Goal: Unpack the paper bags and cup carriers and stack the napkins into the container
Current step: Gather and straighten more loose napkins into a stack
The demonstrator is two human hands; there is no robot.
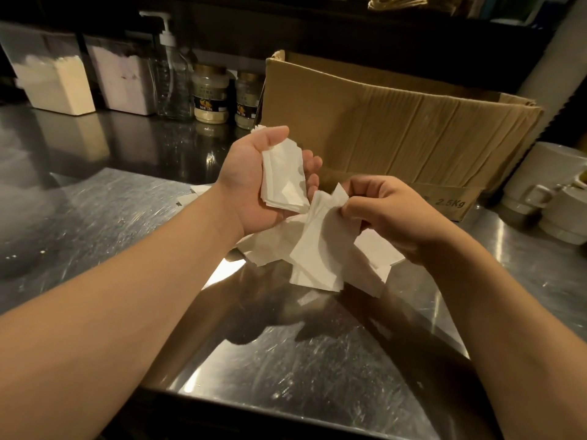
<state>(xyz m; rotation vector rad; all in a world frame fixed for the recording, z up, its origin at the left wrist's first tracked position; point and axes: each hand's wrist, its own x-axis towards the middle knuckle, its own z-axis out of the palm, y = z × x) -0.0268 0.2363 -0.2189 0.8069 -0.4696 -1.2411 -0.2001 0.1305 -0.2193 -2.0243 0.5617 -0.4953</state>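
Fingers of my left hand [254, 179] curl loosely under a small stack of folded napkins [283, 176], thumb laid along its far edge, so the stack sits cradled in the upturned palm. Those of my right hand [390, 214] are bent tight and pinch one crumpled napkin [320, 246] by its upper edge; it hangs down over the loose napkins [374, 258] scattered on the steel desk [111, 223]. That pile lies just beneath both hands, near the middle of the desk. Toward me I see open, scratched steel running to the near edge, and more bare steel off to my left. Behind the hands stands a cardboard box [397, 122], its near wall close to my right knuckles, which closes off that side. White cups [552, 195] crowd the far right beside the box. Along the back left sit two jars [211, 93], a pump bottle [170, 71] and two white tubs [54, 84], well apart from my hands.
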